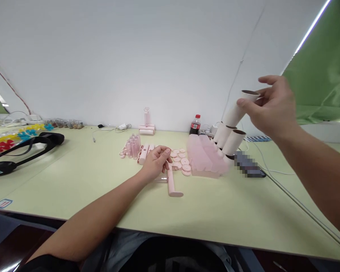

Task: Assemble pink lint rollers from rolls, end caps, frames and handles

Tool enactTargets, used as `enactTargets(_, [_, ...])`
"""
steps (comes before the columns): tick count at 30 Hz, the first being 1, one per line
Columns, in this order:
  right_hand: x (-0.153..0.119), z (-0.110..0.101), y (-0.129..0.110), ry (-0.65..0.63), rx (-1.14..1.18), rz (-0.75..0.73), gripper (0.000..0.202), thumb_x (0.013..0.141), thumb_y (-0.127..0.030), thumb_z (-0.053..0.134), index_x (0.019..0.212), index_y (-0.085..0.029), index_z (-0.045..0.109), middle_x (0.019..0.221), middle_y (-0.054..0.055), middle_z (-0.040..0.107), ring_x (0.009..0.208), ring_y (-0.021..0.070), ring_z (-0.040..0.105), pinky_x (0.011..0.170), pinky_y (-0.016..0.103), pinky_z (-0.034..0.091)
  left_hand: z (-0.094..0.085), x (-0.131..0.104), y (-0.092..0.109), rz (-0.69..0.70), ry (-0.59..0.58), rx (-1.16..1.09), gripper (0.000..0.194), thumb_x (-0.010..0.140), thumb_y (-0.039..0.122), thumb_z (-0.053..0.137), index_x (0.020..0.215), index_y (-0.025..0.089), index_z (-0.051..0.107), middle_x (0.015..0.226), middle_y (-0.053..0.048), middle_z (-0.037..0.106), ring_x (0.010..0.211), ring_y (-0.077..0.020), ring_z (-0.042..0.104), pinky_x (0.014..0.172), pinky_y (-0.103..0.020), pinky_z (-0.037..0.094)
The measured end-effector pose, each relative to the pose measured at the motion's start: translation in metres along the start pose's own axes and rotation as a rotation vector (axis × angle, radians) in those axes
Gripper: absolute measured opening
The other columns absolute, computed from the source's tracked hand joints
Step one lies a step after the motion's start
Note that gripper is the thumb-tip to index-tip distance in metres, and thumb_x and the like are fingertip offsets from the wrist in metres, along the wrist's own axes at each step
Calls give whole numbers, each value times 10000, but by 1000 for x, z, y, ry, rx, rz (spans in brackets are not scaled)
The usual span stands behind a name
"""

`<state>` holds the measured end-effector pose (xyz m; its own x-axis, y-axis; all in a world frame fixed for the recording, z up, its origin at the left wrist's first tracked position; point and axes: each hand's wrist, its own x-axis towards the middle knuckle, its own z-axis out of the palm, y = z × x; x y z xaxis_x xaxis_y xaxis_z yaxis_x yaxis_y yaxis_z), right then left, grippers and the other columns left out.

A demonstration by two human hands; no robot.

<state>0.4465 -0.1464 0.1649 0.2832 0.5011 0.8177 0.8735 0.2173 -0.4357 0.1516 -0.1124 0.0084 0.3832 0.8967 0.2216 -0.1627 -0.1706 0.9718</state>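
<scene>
My right hand (274,105) is raised at the right, its thumb and fingers closed around a white paper roll (235,112) with a brown cardboard core. The roll is tilted above a few similar white rolls (234,142) standing on the table. My left hand (156,163) is low over the middle of the table with its fingers curled. Just below those fingers lies a pink plastic lint roller frame (172,183) with an oval end and a clear part beside it. Whether the left fingers grip anything is hidden.
Pink round discs (181,160), translucent pink covers (205,158) and clear pink handles (132,146) lie around the hands. Behind stand an assembled pink roller (146,126) and a cola bottle (195,125). A phone (248,164), cables and a black headband (31,151) are at the sides.
</scene>
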Motion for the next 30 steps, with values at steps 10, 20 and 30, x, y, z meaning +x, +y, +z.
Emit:
enactTargets(10, [13, 1, 38, -35, -131, 160, 627, 719, -364, 739, 1291, -237, 517, 971, 49, 580, 794, 195, 545, 737, 411, 466, -3, 2, -6, 108, 147, 5, 322, 795, 470, 668, 758, 166, 570, 600, 33, 573, 429, -67, 493, 372, -189, 370])
enactTargets(20, [24, 24, 32, -100, -158, 242, 609, 741, -360, 736, 1285, -222, 499, 1008, 97, 586, 891, 231, 506, 734, 400, 378, -4, 1, -6, 122, 121, 46, 290, 817, 440, 648, 747, 170, 569, 583, 40, 557, 436, -71, 489, 390, -197, 366])
enactTargets(30, [20, 27, 37, -115, -142, 265, 591, 725, -372, 740, 1250, -227, 510, 1009, 111, 584, 854, 235, 498, 713, 405, 360, -2, 0, -4, 104, 124, 51, 292, 789, 446, 662, 742, 172, 575, 554, 47, 546, 426, -71, 476, 394, -199, 364])
